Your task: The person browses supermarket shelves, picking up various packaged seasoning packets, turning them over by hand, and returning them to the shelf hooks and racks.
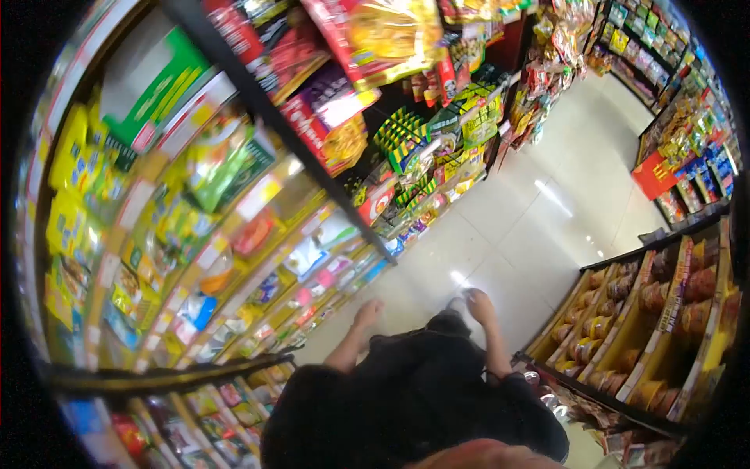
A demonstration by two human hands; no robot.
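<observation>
My left hand (367, 315) hangs at my side, in front of the dark clothing, near the lower shelves on the left. No item shows in it. My right hand (480, 306) is low on my other side, over the pale tiled floor (500, 242) and beside my shoe (458, 306). It touches no goods that I can see. Both hands are small and blurred, and their fingers are too unclear to tell open from closed. Nearest the left hand are small packets (316, 273) on the shelf rows.
Shelves of yellow and green bags (74, 211) line the left. Hanging snack packets (398, 39) stand farther along that side. At right, a slanted rack (601, 344) holds tubs and jars. A tiled aisle runs between them toward a red box (655, 173) and more racks.
</observation>
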